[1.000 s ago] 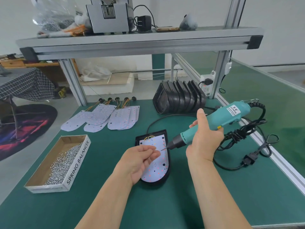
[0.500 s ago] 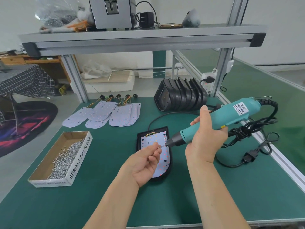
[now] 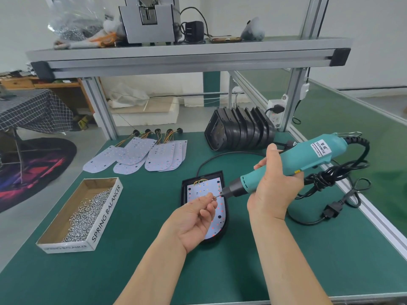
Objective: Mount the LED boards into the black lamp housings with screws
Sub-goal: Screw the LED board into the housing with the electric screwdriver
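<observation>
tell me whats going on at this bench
A person is mounting LED boards into lamp housings. The right hand grips a teal electric screwdriver, its bit angled down to the left hand, which pinches a small screw at the tip. Below them an LED board lies in a black housing on the green mat. A box of screws, spare boards and stacked housings sit nearby.

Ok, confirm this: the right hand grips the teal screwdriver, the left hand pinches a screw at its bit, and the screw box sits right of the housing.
Wrong side: the head view shows the screw box left of the housing. The right hand grips the teal screwdriver; the left hand pinches a screw at its bit.
</observation>
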Tool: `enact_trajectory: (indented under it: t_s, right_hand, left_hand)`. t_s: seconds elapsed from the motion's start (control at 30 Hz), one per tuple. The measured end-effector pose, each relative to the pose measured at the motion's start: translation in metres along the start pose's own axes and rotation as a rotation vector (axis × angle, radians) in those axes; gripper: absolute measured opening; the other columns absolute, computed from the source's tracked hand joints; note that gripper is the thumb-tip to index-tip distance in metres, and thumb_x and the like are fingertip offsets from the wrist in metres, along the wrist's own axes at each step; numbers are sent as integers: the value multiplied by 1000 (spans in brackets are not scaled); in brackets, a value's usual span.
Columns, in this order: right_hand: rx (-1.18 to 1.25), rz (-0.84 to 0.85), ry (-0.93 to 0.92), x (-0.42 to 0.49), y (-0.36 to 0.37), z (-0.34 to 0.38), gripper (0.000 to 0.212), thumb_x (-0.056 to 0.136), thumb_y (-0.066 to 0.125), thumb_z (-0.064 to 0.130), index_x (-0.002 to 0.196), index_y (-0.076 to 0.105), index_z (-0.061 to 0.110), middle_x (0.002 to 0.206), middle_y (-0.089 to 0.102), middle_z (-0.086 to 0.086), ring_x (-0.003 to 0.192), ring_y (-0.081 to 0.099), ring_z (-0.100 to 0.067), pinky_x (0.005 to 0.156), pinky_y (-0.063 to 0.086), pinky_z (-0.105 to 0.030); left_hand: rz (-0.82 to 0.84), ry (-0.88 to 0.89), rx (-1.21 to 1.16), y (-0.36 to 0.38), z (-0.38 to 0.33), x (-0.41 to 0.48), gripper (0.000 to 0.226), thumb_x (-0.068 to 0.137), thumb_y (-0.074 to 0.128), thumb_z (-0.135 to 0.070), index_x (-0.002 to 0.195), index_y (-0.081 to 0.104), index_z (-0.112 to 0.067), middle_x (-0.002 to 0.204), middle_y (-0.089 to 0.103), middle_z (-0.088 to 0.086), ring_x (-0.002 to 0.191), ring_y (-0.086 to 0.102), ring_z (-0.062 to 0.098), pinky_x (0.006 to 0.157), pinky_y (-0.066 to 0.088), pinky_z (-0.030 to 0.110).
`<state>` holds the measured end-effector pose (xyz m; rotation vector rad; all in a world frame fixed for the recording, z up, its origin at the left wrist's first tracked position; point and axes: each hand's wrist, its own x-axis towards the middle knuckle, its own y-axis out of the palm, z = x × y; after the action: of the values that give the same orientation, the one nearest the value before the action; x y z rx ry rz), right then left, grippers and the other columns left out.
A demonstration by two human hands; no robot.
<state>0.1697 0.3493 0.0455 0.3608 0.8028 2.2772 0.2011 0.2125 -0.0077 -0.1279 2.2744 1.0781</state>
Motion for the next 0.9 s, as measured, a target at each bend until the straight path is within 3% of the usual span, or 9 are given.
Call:
enact_trajectory:
  t_s: [0.23,0.33,0.4,0.6,0.67,0.77,0.83,0.9]
  right_hand:
    - [4,0,-3,0,-1,-1,19,88,74,16,84,56,19,56,57,5,52,54,-13,56,49,-23]
    - [-1,-3,-11,0,1,-3,19,87,75,16,85,56,19,56,57,5,52,54,-12,54,48,-22]
    - [5,-10,-17,1,2,-3,19,87,74,16,84,56,20,57,57,5,51,53,-12,54,48,-21]
    - [9,1,-17,-2,2,-9,20,88,74,15,85,55,20,56,56,4,52,53,-13,55,48,-22]
    - [10,8,-17,-1,3,-9,21,88,74,13,84,55,20,56,56,4,51,53,-13,55,48,-22]
    - [19,29,-35,2,7,-5,21,88,73,13,81,54,20,55,56,4,50,52,-14,54,47,-22]
    - [20,50,-48,3,8,-3,21,87,73,14,80,54,20,54,56,4,50,52,-13,53,46,-20]
    - [6,91,-60,2,10,-4,21,84,74,16,77,56,22,54,55,4,49,51,-13,51,45,-20]
  left_hand:
    - [-15,43,30,-2,2,1,23,67,76,-2,86,66,4,69,64,13,48,59,10,38,45,12]
    - [-27,117,102,0,4,2,6,83,71,-1,84,66,2,67,65,11,48,59,9,41,47,11]
    - [-30,178,152,1,8,4,10,91,66,-2,81,65,0,66,64,9,49,59,7,44,48,11]
    - [-48,235,145,0,16,5,7,89,69,-4,85,68,2,68,65,11,51,61,9,49,51,12]
    - [-62,267,203,-4,13,6,25,92,68,-19,95,69,6,70,67,13,55,65,12,54,54,14]
    - [-96,283,311,-12,-3,4,66,96,51,-57,106,66,6,76,72,21,62,71,22,54,55,19]
    - [-147,309,313,-24,-19,5,80,96,39,-67,102,68,7,78,72,27,61,72,28,49,55,22]
    - [-282,378,399,-39,-34,10,80,99,34,-66,93,71,6,66,70,19,50,66,24,43,50,23]
